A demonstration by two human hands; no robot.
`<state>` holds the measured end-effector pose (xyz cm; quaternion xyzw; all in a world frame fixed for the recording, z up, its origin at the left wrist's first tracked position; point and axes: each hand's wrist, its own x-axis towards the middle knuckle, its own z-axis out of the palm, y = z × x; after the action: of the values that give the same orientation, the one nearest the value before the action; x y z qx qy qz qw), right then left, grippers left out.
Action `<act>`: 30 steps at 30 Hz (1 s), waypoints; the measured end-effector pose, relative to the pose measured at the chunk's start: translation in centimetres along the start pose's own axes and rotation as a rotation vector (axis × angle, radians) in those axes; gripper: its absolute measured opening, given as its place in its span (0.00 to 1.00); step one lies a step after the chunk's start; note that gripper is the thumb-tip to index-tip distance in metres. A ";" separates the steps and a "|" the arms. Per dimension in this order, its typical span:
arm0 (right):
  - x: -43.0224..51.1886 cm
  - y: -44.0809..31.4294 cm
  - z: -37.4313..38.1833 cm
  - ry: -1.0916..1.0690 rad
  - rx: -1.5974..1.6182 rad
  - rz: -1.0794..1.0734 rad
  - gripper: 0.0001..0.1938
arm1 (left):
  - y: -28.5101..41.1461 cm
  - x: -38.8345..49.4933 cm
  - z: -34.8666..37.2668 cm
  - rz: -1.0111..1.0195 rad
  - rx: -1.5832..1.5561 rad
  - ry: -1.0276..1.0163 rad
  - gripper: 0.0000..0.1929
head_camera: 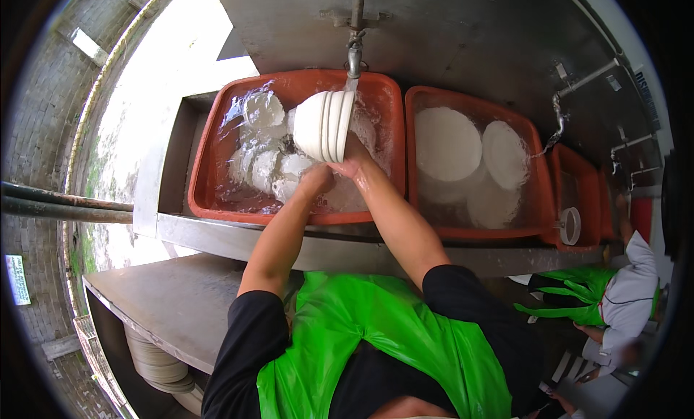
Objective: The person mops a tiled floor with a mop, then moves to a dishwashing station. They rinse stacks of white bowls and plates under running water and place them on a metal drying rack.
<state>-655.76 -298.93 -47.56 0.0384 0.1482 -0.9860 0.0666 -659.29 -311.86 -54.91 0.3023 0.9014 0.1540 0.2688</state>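
A nested stack of white bowls [324, 125] is tilted on its side under a metal tap [354, 61], with water running down at its rim. My right hand [353, 158] grips the stack at its lower right, the fingers partly hidden by the bowls. Just left of it, my left hand [319, 179] is low at the water, close beneath the stack; its fingers are hidden. Both hands are over a red-orange plastic tub [398, 148] full of water. More white bowls [265, 167] lie submerged on its left side.
A second red-orange tub [412, 202] on the right holds white plates [447, 142] under cloudy water. Farther right are another tub [577, 186] and a clear round container [570, 226]. Stacked plates [157, 359] sit beneath a metal table [179, 294]. A co-worker [623, 289] stands at far right.
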 end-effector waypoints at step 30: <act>-0.2 -0.2 1.3 0.134 -0.040 -0.046 0.14 | -13.0 2.7 -2.1 -0.527 0.146 0.192 0.36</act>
<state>-655.69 -299.13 -46.23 0.0998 0.1727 -0.9793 0.0344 -668.31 -320.41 -59.99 0.0605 0.9789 0.0415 0.1906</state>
